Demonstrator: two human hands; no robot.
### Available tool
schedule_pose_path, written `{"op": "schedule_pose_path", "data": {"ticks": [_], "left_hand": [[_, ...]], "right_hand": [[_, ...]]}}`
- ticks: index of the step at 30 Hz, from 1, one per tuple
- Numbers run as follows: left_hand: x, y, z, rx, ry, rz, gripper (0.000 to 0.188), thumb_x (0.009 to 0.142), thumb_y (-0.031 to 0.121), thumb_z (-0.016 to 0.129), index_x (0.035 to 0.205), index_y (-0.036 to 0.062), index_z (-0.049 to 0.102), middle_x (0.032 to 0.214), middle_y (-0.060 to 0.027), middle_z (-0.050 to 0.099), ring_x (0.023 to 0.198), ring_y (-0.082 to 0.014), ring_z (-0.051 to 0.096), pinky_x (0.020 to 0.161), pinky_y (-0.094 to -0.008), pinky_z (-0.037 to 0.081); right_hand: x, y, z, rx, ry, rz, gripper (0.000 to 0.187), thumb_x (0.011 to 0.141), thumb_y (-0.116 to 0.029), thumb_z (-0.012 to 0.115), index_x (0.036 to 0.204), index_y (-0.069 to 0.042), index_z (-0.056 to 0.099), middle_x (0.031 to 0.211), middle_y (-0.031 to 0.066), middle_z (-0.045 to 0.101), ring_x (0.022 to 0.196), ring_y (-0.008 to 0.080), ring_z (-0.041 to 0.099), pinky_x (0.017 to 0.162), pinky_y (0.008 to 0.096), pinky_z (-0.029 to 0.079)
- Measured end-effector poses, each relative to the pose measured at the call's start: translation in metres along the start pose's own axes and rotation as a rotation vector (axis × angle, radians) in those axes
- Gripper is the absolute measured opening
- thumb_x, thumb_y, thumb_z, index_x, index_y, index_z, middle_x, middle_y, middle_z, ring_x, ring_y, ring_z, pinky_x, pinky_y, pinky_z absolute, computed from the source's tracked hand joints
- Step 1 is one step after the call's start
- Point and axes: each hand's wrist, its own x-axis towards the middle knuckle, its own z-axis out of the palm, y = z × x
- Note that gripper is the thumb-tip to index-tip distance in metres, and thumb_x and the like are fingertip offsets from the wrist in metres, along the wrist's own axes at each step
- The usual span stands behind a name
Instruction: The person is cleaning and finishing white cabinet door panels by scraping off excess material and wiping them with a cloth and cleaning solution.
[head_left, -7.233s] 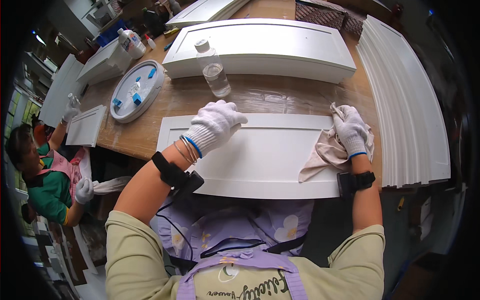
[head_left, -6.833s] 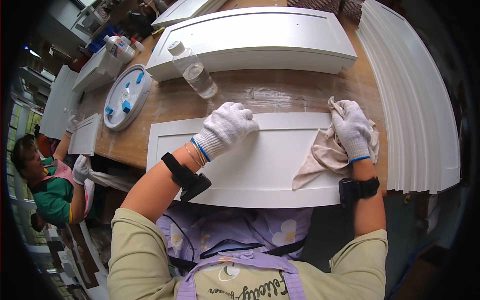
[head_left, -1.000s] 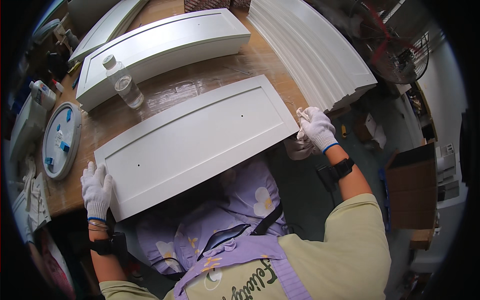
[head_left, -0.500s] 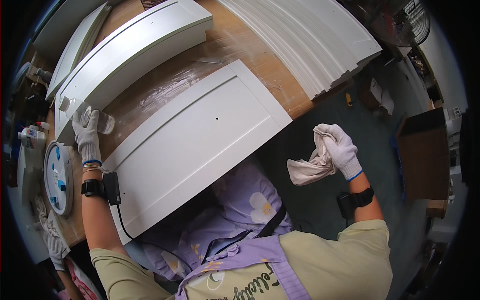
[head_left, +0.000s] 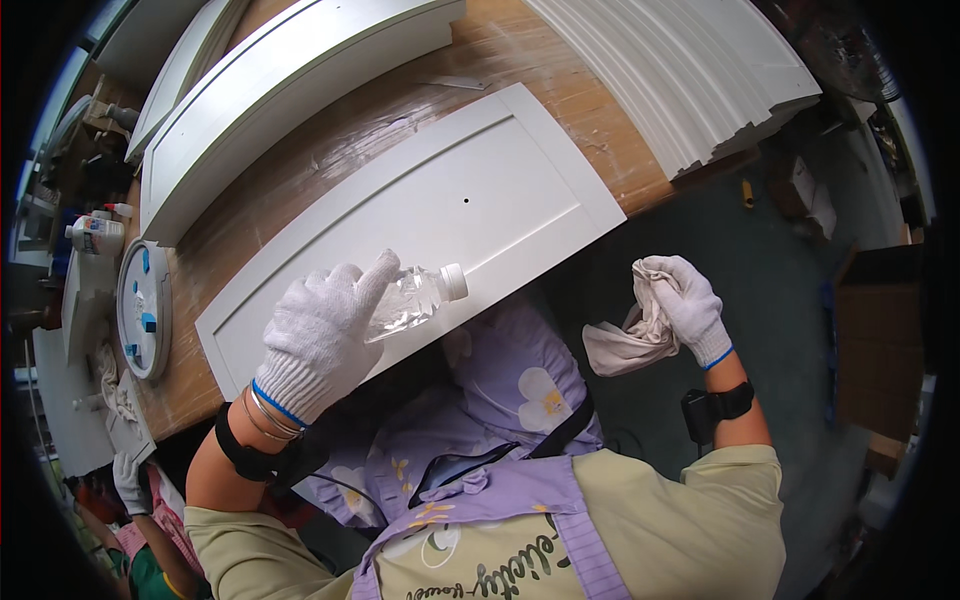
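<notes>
My left hand, in a white knit glove, is closed round a clear plastic bottle with a white cap. The bottle is tilted, nearly lying on its side, with its cap toward the right, above the near part of a white panel. That panel lies on the table, has a recessed face and a small dark hole. Out past its right end, my gloved right hand grips a crumpled pale cloth, which hangs down to the left over the floor.
White panels are stacked at the back left and the back right of the wooden table. A round lid with blue pieces and a white bottle stand at left. Another person's gloved hand shows at lower left.
My left hand has brought the bottle from the stacked panels at left toward me and right, over the near panel. The right hand holds the cloth in nearly the same place.
</notes>
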Motion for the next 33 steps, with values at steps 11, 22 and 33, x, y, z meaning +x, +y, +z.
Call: {"op": "schedule_pose_path", "data": {"ticks": [11, 22, 33], "left_hand": [[0.049, 0.052, 0.012, 0.097, -0.029, 0.042, 0.058, 0.070, 0.011, 0.069, 0.124, 0.0077, 0.048, 0.087, -0.0142, 0.058, 0.084, -0.0306, 0.060, 0.069, -0.0415, 0.049], [0.024, 0.007, 0.024, 0.018, 0.162, 0.026, 0.068, 0.068, 0.010, 0.072, 0.131, 0.0103, 0.046, 0.100, -0.0147, 0.060, 0.092, -0.0335, 0.060, 0.077, -0.0409, 0.050], [0.022, -0.175, 0.024, -0.795, 0.909, -0.843, 0.074, 0.073, 0.012, 0.079, 0.134, 0.0054, 0.038, 0.120, -0.0122, 0.057, 0.108, -0.0241, 0.058, 0.090, -0.0329, 0.051]], "right_hand": [[-0.022, 0.025, -0.012, 0.053, 0.071, 0.057, 0.023, 0.089, -0.003, 0.054, 0.110, 0.000, 0.063, 0.108, 0.0085, 0.065, 0.102, 0.0159, 0.062, 0.092, 0.0286, 0.049], [-0.026, 0.027, -0.011, 0.079, 0.048, 0.187, 0.031, 0.087, -0.006, 0.059, 0.117, 0.001, 0.058, 0.109, 0.0096, 0.065, 0.102, 0.0152, 0.062, 0.092, 0.0284, 0.049], [0.002, 0.031, -0.020, -0.027, 0.247, 0.054, 0.021, 0.088, -0.004, 0.061, 0.109, 0.000, 0.056, 0.099, 0.0052, 0.062, 0.090, 0.0103, 0.060, 0.081, 0.0255, 0.051]]}}
